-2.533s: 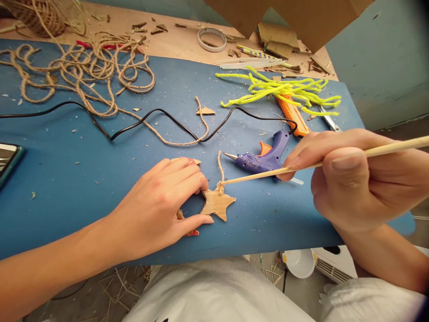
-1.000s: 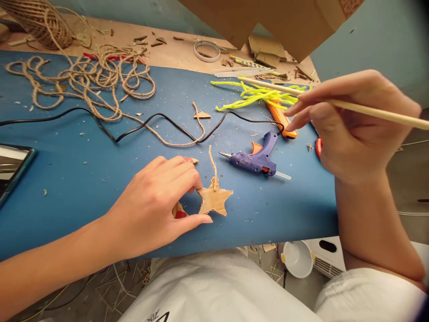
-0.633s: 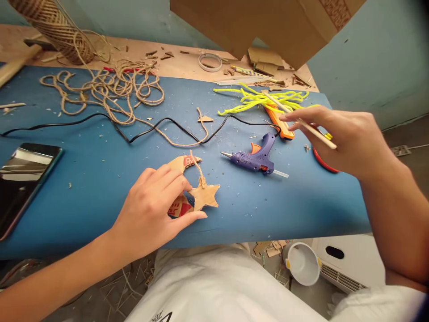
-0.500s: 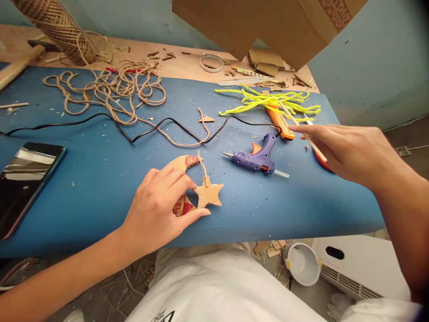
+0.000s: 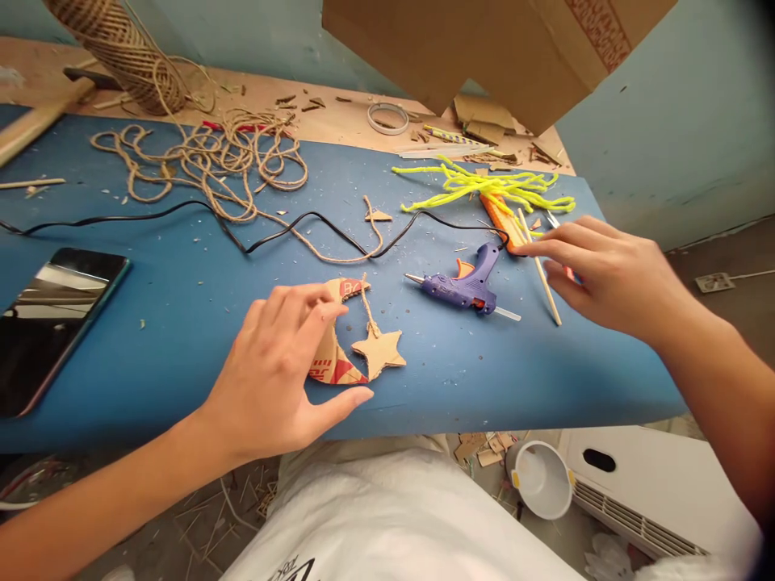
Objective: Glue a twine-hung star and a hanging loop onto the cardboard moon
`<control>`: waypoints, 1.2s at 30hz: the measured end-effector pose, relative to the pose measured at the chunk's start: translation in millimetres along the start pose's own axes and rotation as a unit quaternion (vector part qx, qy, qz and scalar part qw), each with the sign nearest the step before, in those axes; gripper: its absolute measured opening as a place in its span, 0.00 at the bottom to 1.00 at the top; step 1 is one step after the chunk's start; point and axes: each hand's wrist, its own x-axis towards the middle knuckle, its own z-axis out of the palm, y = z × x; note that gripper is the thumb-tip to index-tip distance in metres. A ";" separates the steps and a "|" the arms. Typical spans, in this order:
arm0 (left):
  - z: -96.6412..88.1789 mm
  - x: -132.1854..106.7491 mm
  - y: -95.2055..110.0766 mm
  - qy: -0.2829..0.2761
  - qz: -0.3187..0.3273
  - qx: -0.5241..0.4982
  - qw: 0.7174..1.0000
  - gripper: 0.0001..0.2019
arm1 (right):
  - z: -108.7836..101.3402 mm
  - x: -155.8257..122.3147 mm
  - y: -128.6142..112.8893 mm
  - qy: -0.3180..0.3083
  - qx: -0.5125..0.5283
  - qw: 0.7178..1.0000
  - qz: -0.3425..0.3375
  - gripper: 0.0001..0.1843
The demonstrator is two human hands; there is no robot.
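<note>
A cardboard crescent moon (image 5: 332, 367) with red print lies on the blue mat. From its upper tip a short twine holds a cardboard star (image 5: 381, 353), which lies beside the inner curve. My left hand (image 5: 275, 363) is over the moon's left side, thumb and fingers apart. At the right, my right hand (image 5: 605, 274) hovers with fingers stretched out over a thin wooden stick (image 5: 548, 294) on the mat. Between the hands lies a purple glue gun (image 5: 460, 282) with an orange trigger. An orange-handled cutter (image 5: 505, 222) is partly under yellow-green yarn (image 5: 484, 187).
A black phone (image 5: 57, 323) lies at the left. Tangled twine (image 5: 206, 165) and a black cord (image 5: 327, 222) cross the mat. A twine spool (image 5: 124, 56), a tape roll (image 5: 387, 119) and a large cardboard piece (image 5: 484, 48) are at the back. Below stands a grey bucket (image 5: 542, 484).
My right hand has let go of the wooden stick, which now lies on the mat. My left hand has drawn back from the star, its fingers wider apart. The view has shifted slightly.
</note>
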 end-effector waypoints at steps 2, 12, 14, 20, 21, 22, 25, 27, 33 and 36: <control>-2.4 -0.4 -0.9 -0.023 0.001 0.017 1.000 0.46 | 6.3 24.5 -8.0 -0.023 0.081 0.995 -0.048 0.28; 6.0 6.2 -20.2 -0.030 -0.001 -0.093 0.995 0.43 | 24.5 82.9 5.8 -0.167 0.199 0.957 -0.129 0.27; 5.3 9.9 -23.3 -0.040 0.013 -0.123 0.992 0.43 | 23.4 82.0 7.0 -0.169 0.242 0.949 -0.114 0.23; -7.9 21.3 -25.4 -0.079 0.016 -0.091 0.993 0.52 | 24.8 83.7 -8.6 -0.080 0.437 0.896 -0.015 0.23; -12.7 24.1 -25.5 -0.089 0.018 -0.082 0.993 0.50 | 25.1 86.1 -14.9 -0.056 0.464 0.884 -0.010 0.23; -18.0 27.4 -25.6 -0.099 0.021 -0.075 0.992 0.46 | 25.3 89.1 -22.2 -0.031 0.479 0.877 0.000 0.22; -34.6 40.3 -24.5 -0.115 0.031 -0.031 0.992 0.33 | 26.8 100.6 -49.0 0.052 0.449 0.888 0.084 0.16; -43.1 51.6 -23.1 -0.115 0.050 0.027 0.992 0.26 | 30.4 108.5 -66.6 0.100 0.435 0.881 0.155 0.12; -43.3 92.1 -31.0 -0.118 0.119 0.093 0.982 0.20 | 54.4 116.4 -86.9 0.198 0.515 0.799 0.240 0.14; -33.3 106.2 -42.9 -0.121 0.161 0.102 0.974 0.20 | 65.4 109.5 -81.7 0.200 0.509 0.802 0.239 0.11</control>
